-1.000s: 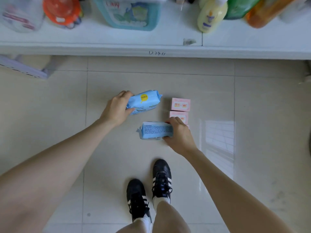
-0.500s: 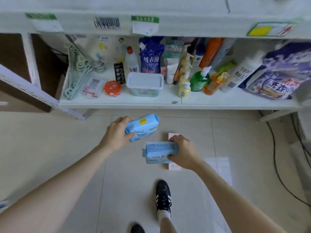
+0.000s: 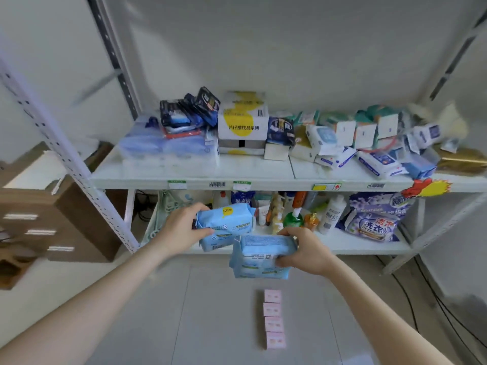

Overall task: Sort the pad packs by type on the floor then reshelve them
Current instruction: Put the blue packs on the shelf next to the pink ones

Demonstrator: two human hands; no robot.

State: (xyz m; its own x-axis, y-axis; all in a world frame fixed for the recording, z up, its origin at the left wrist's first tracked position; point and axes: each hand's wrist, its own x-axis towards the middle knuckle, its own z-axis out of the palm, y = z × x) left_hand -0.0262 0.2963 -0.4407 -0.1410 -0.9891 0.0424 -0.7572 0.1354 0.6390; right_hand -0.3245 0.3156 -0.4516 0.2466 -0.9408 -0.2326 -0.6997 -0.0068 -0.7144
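Two packs held: left hand grips the upper pack; right hand grips the lower pack, at four o'clock.

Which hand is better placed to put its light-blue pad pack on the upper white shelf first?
Probably left. The left hand holds its light-blue plastic pad pack higher, just under the bare front strip of the upper white metal shelf. The right hand grips its matching light-blue pack lower.
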